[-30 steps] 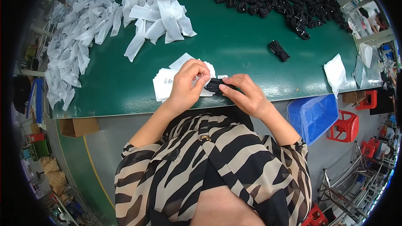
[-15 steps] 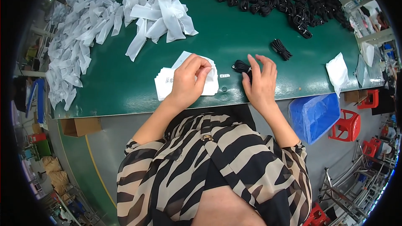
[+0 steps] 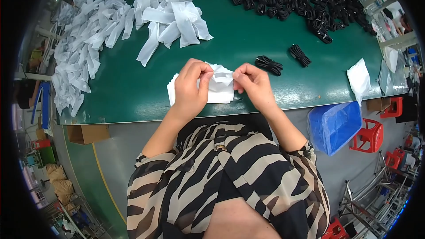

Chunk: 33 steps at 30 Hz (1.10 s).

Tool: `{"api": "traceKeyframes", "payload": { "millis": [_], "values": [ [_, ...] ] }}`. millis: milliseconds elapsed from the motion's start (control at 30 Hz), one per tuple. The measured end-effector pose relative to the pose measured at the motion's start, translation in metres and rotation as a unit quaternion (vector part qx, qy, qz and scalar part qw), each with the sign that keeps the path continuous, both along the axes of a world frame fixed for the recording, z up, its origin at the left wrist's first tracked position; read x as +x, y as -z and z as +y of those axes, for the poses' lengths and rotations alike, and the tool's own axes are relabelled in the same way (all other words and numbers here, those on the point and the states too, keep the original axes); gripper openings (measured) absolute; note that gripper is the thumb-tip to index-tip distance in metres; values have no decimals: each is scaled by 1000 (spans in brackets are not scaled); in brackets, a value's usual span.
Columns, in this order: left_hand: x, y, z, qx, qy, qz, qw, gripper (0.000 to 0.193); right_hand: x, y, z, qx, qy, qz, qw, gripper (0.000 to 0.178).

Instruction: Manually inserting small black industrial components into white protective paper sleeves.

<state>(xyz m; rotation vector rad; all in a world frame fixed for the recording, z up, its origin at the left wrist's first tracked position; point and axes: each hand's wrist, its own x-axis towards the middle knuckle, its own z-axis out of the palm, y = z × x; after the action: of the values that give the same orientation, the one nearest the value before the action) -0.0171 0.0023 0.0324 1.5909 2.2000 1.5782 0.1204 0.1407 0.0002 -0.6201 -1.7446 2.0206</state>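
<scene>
A small white translucent bag [image 3: 222, 79] is stretched between my two hands near the table's front edge, its mouth facing up and partly spread. My left hand [image 3: 190, 86] pinches one side of it and my right hand [image 3: 256, 87] pinches the other, thumbs against fingers. Under them lies a fanned stack of flat white bags [image 3: 223, 98], partly covered by my left hand. Two coiled black cables [image 3: 269, 65] rest on the green table just beyond and to the right of my right hand, touching neither hand.
A big heap of coiled black cables [image 3: 301, 0] covers the far right of the table [image 3: 239, 26]. White packets lie in a smaller pile [image 3: 177, 15] and a larger pile [image 3: 84, 48] at left. One white pouch [image 3: 358, 77] sits at right, above a lined blue bin [image 3: 334, 126].
My right hand has let go of the near black cable and moved left to the bag. It now grips the bag's edge opposite my left hand, and the mouth is spread.
</scene>
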Motion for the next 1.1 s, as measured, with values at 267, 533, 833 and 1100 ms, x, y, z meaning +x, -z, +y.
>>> {"api": "traceKeyframes", "payload": {
  "millis": [267,533,833,1100],
  "values": [
    [1,-18,-1,-36,20,167,985,11,-20,8,-18,79,-10,79,994,6],
    [-8,43,4,-88,14,-147,985,4,-6,13,-18,446,10,34,894,25],
    [-3,59,3,-74,16,-154,985,5,-5,23,-9,409,19,-39,912,19],
    [1,58,2,-97,45,-51,993,11,6,18,-4,441,46,5,896,16]
  ]
}}
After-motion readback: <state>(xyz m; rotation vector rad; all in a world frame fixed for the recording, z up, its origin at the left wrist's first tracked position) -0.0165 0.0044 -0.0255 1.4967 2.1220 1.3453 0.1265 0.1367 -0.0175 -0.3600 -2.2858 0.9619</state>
